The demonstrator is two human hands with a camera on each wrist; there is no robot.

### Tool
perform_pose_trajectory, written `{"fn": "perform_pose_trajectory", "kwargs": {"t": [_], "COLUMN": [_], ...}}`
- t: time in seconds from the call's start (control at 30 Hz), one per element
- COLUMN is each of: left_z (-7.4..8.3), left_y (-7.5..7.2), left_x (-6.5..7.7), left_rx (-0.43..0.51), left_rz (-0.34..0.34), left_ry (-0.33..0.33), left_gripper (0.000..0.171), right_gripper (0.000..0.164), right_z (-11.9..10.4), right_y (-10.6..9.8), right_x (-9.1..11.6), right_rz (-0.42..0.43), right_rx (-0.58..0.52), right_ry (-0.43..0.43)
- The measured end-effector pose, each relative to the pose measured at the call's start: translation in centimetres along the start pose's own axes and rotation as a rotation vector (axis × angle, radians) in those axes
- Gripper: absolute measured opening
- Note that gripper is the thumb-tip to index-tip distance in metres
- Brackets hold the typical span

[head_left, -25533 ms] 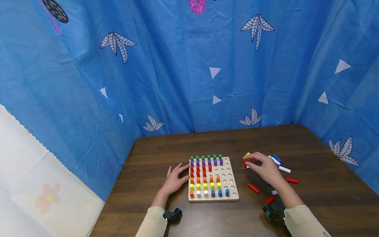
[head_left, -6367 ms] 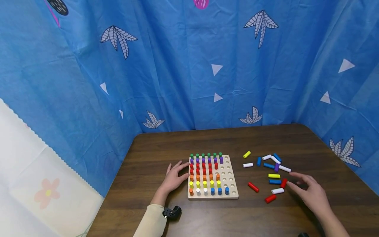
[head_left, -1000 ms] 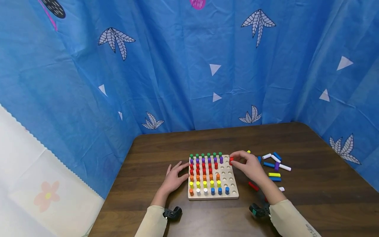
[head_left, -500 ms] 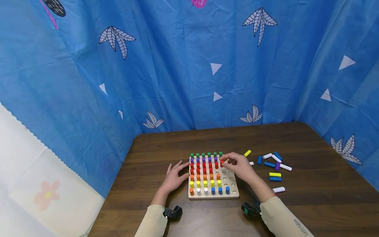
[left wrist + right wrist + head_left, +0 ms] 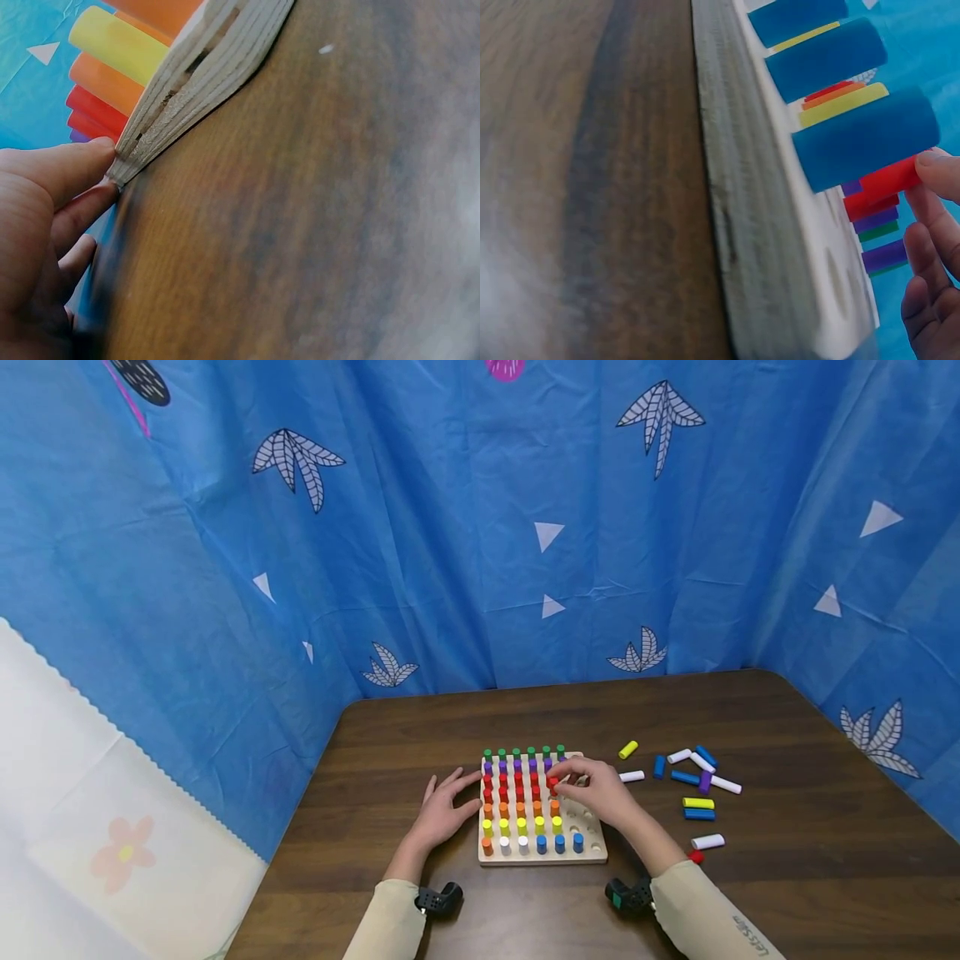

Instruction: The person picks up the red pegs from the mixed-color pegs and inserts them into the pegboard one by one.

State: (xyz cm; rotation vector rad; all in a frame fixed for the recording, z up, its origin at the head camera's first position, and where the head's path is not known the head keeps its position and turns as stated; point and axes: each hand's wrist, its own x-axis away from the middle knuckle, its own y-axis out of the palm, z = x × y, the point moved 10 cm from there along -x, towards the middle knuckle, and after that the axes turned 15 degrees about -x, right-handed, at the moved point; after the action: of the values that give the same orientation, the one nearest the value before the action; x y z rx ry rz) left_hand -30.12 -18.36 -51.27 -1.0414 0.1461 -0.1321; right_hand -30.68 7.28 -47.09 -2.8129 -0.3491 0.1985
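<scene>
A square wooden pegboard (image 5: 542, 862) holds rows of coloured pegs, green at the back, then purple, red, orange, yellow and a mixed front row. My left hand (image 5: 438, 818) touches the board's left side with its thumb and fingertips; the left wrist view shows the thumb (image 5: 79, 161) at a corner of the wooden edge. Over the board's right half, my right hand (image 5: 600, 792) pinches a red peg (image 5: 553, 784) at the right end of the second red row. In the right wrist view that red peg (image 5: 891, 178) is between thumb and finger, partly behind a blue peg (image 5: 866, 139).
Loose pegs lie right of the board: a yellow peg (image 5: 628, 749), a white peg (image 5: 707, 842), a purple peg (image 5: 705, 782) and several blue and white ones. A red peg (image 5: 696, 857) is partly hidden by my right forearm. A blue curtain (image 5: 450, 527) hangs behind the table.
My right hand picked a red peg from the loose ones, carried it left past the board's right edge and brought it to the second red row. My left hand has stayed at the board's side.
</scene>
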Motion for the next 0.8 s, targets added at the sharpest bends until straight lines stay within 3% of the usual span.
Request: {"fn": "perform_pose_trajectory", "kwargs": {"t": [0.3, 0.8], "left_z": [0.0, 0.1], "left_y": [0.0, 0.1], "left_x": [-0.1, 0.0], "left_rx": [-0.005, -0.010], "left_rz": [0.000, -0.003], "left_ry": [0.001, -0.005], "left_gripper": [0.048, 0.049], "right_gripper": [0.020, 0.021], "right_z": [1.1, 1.1], "right_y": [0.6, 0.6], "right_x": [0.0, -0.3], "right_rz": [-0.007, 0.021], "right_rx": [-0.005, 0.027], "right_ry": [0.024, 0.028]}}
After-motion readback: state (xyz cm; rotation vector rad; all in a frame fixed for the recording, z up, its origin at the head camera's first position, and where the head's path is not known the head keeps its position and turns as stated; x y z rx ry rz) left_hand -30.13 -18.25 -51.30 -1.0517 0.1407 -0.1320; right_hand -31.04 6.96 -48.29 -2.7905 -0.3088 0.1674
